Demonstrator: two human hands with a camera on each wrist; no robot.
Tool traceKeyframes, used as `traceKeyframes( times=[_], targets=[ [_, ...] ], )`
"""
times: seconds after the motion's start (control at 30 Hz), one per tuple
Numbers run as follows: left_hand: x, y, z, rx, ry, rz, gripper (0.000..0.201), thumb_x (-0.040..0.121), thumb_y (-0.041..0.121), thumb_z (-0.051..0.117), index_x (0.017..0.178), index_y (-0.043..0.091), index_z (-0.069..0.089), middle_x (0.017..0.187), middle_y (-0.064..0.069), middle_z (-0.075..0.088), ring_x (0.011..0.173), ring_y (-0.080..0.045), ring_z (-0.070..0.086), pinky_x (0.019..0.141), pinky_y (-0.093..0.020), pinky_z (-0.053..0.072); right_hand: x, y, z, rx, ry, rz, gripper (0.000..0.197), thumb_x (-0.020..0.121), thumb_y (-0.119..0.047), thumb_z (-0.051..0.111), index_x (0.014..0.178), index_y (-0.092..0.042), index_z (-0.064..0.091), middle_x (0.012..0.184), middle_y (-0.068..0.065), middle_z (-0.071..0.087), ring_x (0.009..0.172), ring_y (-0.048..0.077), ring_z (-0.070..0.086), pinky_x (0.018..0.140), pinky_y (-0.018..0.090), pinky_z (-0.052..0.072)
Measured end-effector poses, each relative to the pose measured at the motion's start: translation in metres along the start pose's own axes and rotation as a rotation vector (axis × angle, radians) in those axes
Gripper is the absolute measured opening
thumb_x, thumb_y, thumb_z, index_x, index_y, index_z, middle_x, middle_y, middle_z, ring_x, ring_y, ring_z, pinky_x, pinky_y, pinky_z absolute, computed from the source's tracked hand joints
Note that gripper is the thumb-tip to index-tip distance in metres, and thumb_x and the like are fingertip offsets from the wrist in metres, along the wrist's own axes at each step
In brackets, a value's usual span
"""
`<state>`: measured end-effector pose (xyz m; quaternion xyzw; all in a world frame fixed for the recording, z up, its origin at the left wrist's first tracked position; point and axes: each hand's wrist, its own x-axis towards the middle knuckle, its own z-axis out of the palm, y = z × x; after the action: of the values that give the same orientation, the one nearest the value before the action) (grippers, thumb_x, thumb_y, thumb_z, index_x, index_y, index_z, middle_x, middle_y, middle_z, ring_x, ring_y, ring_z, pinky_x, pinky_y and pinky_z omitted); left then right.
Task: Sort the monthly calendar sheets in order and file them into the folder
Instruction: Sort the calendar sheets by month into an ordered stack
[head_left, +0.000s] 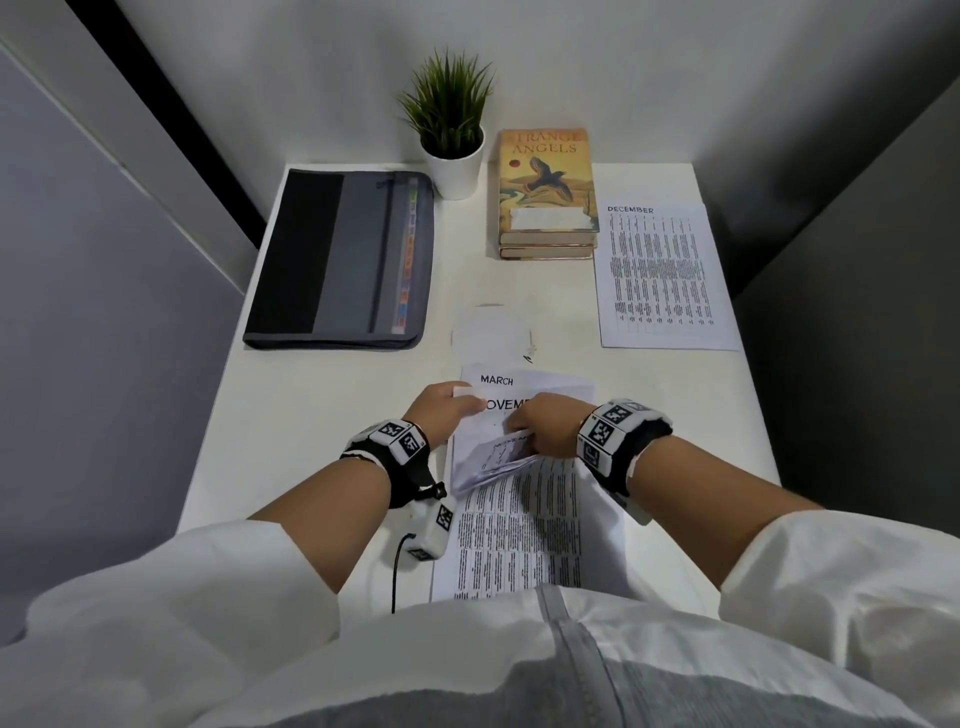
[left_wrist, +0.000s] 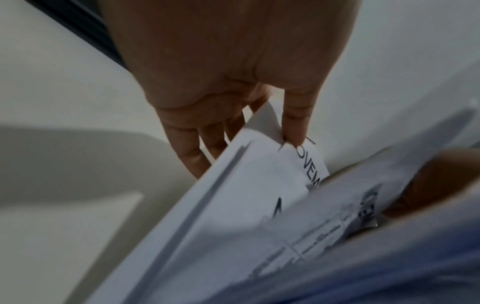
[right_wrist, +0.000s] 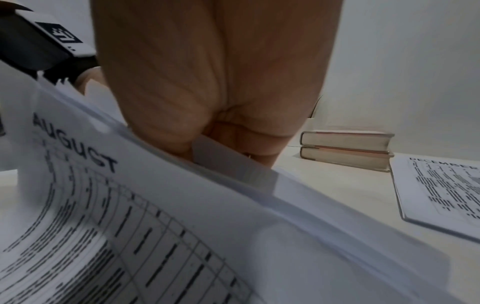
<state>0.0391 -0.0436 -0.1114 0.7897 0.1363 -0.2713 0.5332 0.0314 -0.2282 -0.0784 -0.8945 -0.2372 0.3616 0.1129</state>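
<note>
A stack of white calendar sheets (head_left: 524, 525) lies at the desk's near middle. A MARCH sheet (head_left: 498, 380) peeks out at its far end. My left hand (head_left: 467, 402) pinches the top left corner of the NOVEMBER sheet (left_wrist: 310, 170), thumb on top and fingers (left_wrist: 189, 152) beneath. My right hand (head_left: 524, 431) curls over lifted, bent sheets and grips them; below it the AUGUST sheet (right_wrist: 72, 148) curves up. A DECEMBER sheet (head_left: 660, 275) lies flat, apart, at the right. The dark grey folder (head_left: 337, 260) lies shut at the far left.
A potted plant (head_left: 452, 130) and two stacked books (head_left: 545, 192) stand at the back of the white desk (head_left: 291, 405). A small blank paper (head_left: 488, 332) lies beyond the stack. Grey walls close in on both sides. A cabled white device (head_left: 434, 530) rests near my left wrist.
</note>
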Motion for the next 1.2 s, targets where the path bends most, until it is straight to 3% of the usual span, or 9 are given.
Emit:
traceKeyframes(
  times=[0.17,0.47,0.57,0.67,0.83,0.93,1.0,1.1,1.2],
  targets=[
    [-0.011,0.004,0.009,0.153,-0.026,0.12,0.032,0.087,0.039,0.069,0.104,0.012,0.069,0.097,0.001,0.069,0.092,-0.019,0.062,0.081,-0.03,0.047,-0.007,0.003,0.015,0.072,0.133,-0.016,0.017,0.084,-0.008,0.059,0.098,-0.014,0.066,0.103,0.007,0.064,0.096,0.025,0.059,0.08,0.029,0.046],
    [-0.013,0.009,0.013,0.399,-0.009,0.119,0.04,0.091,0.032,0.064,0.122,0.007,0.064,0.122,-0.009,0.065,0.114,-0.028,0.059,0.099,-0.039,0.046,-0.028,0.022,0.029,0.105,0.46,0.009,0.022,0.083,-0.012,0.063,0.105,-0.01,0.066,0.141,0.008,0.04,0.125,0.027,0.043,0.094,0.04,0.046],
    [-0.013,0.005,0.011,0.377,0.004,0.173,0.017,0.093,0.02,0.057,0.086,0.01,0.069,0.085,0.0,0.071,0.084,-0.028,0.061,0.074,-0.028,0.052,-0.027,0.024,0.027,0.091,0.528,0.029,0.022,0.085,-0.013,0.06,0.107,-0.009,0.066,0.149,0.007,0.037,0.13,0.027,0.042,0.097,0.039,0.045],
    [-0.011,0.002,0.009,0.341,0.012,0.207,0.043,0.092,0.006,0.048,0.052,0.018,0.038,0.046,0.01,0.038,0.051,-0.012,0.03,0.049,-0.022,0.026,-0.02,0.018,0.021,0.067,0.541,-0.003,0.019,0.085,-0.012,0.059,0.102,-0.005,0.065,0.13,0.011,0.057,0.118,0.029,0.052,0.095,0.034,0.043],
    [-0.014,0.002,0.003,0.284,-0.098,0.173,0.042,0.095,0.047,0.054,0.075,0.01,0.063,0.058,0.008,0.046,0.053,-0.008,0.041,0.058,-0.024,0.032,-0.02,0.008,0.023,0.084,0.579,-0.016,0.008,0.082,-0.012,0.063,0.089,-0.01,0.061,0.093,0.006,0.061,0.088,0.027,0.057,0.075,0.031,0.038],
    [-0.012,0.004,0.001,0.169,-0.081,0.078,0.063,0.095,0.063,0.034,0.084,0.013,0.071,0.091,0.004,0.063,0.086,-0.013,0.056,0.086,-0.031,0.038,-0.027,0.006,0.032,0.102,0.603,-0.037,0.013,0.079,-0.01,0.066,0.092,-0.008,0.063,0.093,0.008,0.059,0.085,0.028,0.056,0.072,0.033,0.04],
    [-0.01,0.004,0.0,0.098,-0.064,0.073,0.047,0.097,0.053,0.044,0.095,0.019,0.077,0.105,0.01,0.067,0.101,-0.009,0.058,0.095,-0.031,0.038,-0.031,0.005,0.039,0.102,0.611,-0.049,0.014,0.077,-0.005,0.064,0.091,-0.005,0.063,0.092,0.011,0.058,0.082,0.031,0.054,0.068,0.035,0.041],
    [-0.007,-0.001,-0.002,0.135,-0.033,0.167,0.007,0.089,0.016,0.064,0.088,0.02,0.07,0.089,0.012,0.066,0.079,0.006,0.059,0.077,-0.024,0.043,-0.037,0.005,0.048,0.066,0.595,-0.072,0.022,0.071,0.003,0.066,0.092,-0.003,0.063,0.094,0.014,0.059,0.082,0.033,0.055,0.067,0.039,0.045],
    [-0.004,-0.004,0.0,0.156,0.063,0.144,0.022,0.083,0.006,0.067,0.087,0.014,0.047,0.085,-0.005,0.059,0.08,-0.02,0.057,0.073,-0.032,0.043,-0.039,0.006,0.054,0.082,0.594,-0.051,0.031,0.068,0.002,0.068,0.099,-0.002,0.061,0.11,0.014,0.061,0.091,0.033,0.056,0.074,0.038,0.047]
  ],
)
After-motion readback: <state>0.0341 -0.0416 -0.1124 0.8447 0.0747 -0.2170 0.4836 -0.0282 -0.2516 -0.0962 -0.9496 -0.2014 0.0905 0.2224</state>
